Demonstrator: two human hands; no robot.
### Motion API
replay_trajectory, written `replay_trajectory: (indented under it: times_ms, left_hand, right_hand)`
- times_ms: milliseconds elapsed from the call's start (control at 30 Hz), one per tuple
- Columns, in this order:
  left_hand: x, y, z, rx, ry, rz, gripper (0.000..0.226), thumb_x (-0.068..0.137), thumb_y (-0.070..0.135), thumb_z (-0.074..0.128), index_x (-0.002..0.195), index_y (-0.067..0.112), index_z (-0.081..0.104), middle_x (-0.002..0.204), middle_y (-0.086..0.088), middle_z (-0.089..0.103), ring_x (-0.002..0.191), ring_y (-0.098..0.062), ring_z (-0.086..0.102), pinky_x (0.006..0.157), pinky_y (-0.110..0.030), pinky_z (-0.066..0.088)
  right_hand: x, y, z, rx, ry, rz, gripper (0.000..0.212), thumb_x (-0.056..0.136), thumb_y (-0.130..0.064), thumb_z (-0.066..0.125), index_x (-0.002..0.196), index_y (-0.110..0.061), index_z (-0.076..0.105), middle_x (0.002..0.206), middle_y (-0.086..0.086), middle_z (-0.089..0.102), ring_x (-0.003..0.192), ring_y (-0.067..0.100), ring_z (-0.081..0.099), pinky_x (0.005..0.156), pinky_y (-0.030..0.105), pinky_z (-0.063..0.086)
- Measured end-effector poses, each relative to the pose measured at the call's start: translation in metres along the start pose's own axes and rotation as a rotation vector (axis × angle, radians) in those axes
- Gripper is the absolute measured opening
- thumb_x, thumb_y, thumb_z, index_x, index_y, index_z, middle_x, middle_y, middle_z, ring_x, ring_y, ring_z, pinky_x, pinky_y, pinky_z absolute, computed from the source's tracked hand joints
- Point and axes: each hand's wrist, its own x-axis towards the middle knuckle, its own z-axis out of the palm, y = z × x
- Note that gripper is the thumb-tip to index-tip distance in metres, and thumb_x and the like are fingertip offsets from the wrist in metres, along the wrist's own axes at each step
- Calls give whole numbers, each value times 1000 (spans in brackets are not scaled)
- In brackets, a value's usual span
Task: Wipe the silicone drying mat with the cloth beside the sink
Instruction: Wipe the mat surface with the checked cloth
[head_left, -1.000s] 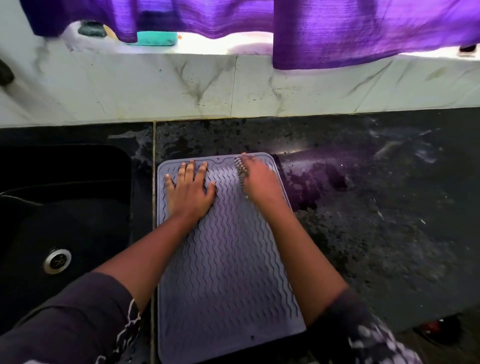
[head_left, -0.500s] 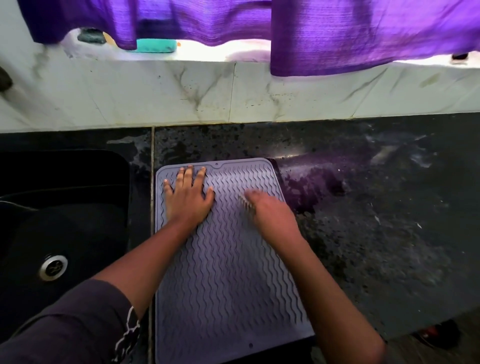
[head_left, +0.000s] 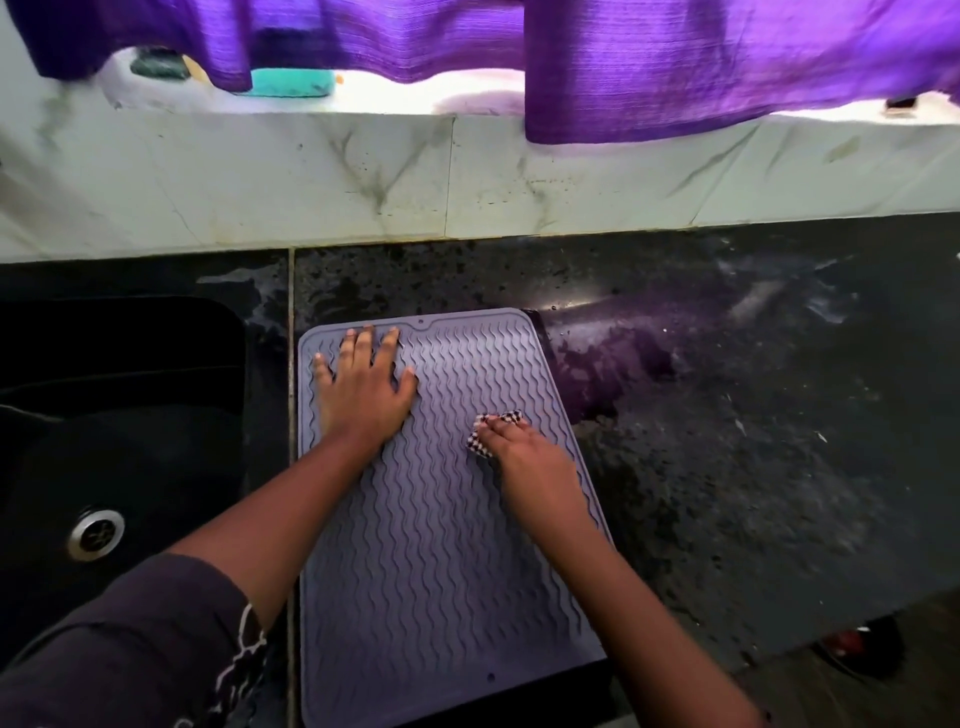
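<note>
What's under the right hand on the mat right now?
A checkered cloth shows beyond the right hand, pressed on the silicone mat. Most of the cloth is covered by the hand, so its full size is hidden.

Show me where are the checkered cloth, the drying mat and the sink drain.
checkered cloth (head_left: 482, 442): head view, edge showing beside the fingers.
drying mat (head_left: 441, 571): head view, bare ribbed middle.
sink drain (head_left: 96, 534): head view, metal strainer centre.

Dim kitchen, backlit from the window

Daylight blows out white behind the purple curtain (head_left: 675, 67) and tints the wet black worktop (head_left: 727, 415) violet, with a small glare streak by the mat's far corner. The sink (head_left: 119, 415) falls into near-black shadow. Wide-angle bending bows the edges; detail is soft throughout.
</note>
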Motion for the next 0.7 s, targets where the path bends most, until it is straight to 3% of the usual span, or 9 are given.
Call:
replay_trajectory:
  times_ms: [67,133,233,333,433,533,600,700]
  left_hand:
    - [0,1,-1,9,-4,4,59,96,46,32,150,25,23,158,-9,21,147,-26,13,114,-57,5]
    - [1,0,-2,2,-8,-2,59,96,46,32,150,25,23,158,-9,20,147,-26,13,115,-57,5]
    - [0,0,-1,0,-7,-1,59,96,46,32,150,25,22,158,-9,20,147,-27,12,115,-57,4]
    - [1,-1,0,5,-10,1,59,96,46,32,150,25,23,158,-9,20,147,-27,13,115,-57,4]
    - [0,0,0,7,-4,-5,59,96,46,32,150,25,23,158,-9,21,147,-27,13,115,-57,4]
    - [1,0,0,14,0,-6,59,96,46,31,150,26,23,158,-9,21,147,-26,13,115,-56,5]
    - [1,0,0,11,-3,-4,59,95,46,32,150,26,23,158,-9,21,147,-26,13,115,-56,5]
    - [1,0,1,10,5,-7,59,95,46,32,149,26,24,158,-9,22,147,-26,14,115,-56,5]
  right_hand:
    - [24,1,-21,-41,-76,-24,40,90,-8,50,128,-19,53,127,6,58,110,25,57,92,36,47]
    - [52,6,-44,-2,-195,11,38,88,-6,53,123,-21,59,114,7,64,98,25,62,88,38,53]
    - [73,11,-44,67,16,78,46,87,1,52,126,-24,56,119,6,63,100,26,62,84,42,54]
    - [63,15,-18,-64,57,-69,47,91,0,44,134,-19,47,139,3,49,121,28,47,90,41,50]
    - [50,37,-18,-104,22,-211,50,95,-5,40,141,-25,38,147,-4,39,132,26,37,94,41,48]
    - [33,43,-22,-197,-79,-327,48,95,-8,43,139,-26,40,145,-4,41,124,25,45,92,41,50]
    - [35,41,-31,-145,-148,-310,48,91,-6,48,133,-29,48,138,-4,49,115,22,53,89,37,51]
    - [55,30,-31,19,12,-168,52,86,0,51,129,-29,53,130,-2,56,106,20,59,87,34,53]
